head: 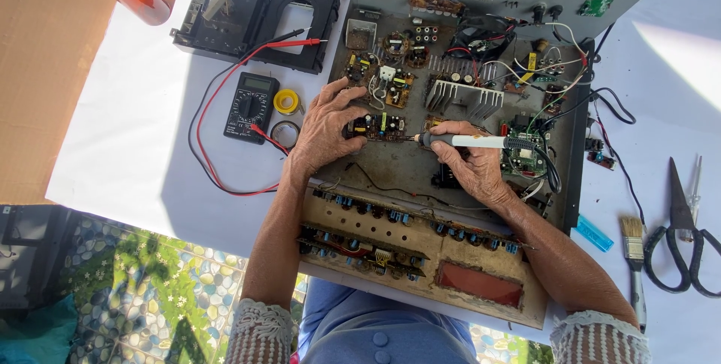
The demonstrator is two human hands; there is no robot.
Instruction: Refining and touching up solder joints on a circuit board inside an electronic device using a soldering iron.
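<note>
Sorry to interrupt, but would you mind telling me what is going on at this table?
A person is working inside an open electronics chassis. The right hand holds a soldering iron, tip at a small circuit board that the left hand steadies. A multimeter lies left; scissors and a brush lie right.

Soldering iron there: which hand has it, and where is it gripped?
The right hand holds the soldering iron by the front of its white handle, near the tip. The left hand rests on a small circuit board.
</note>
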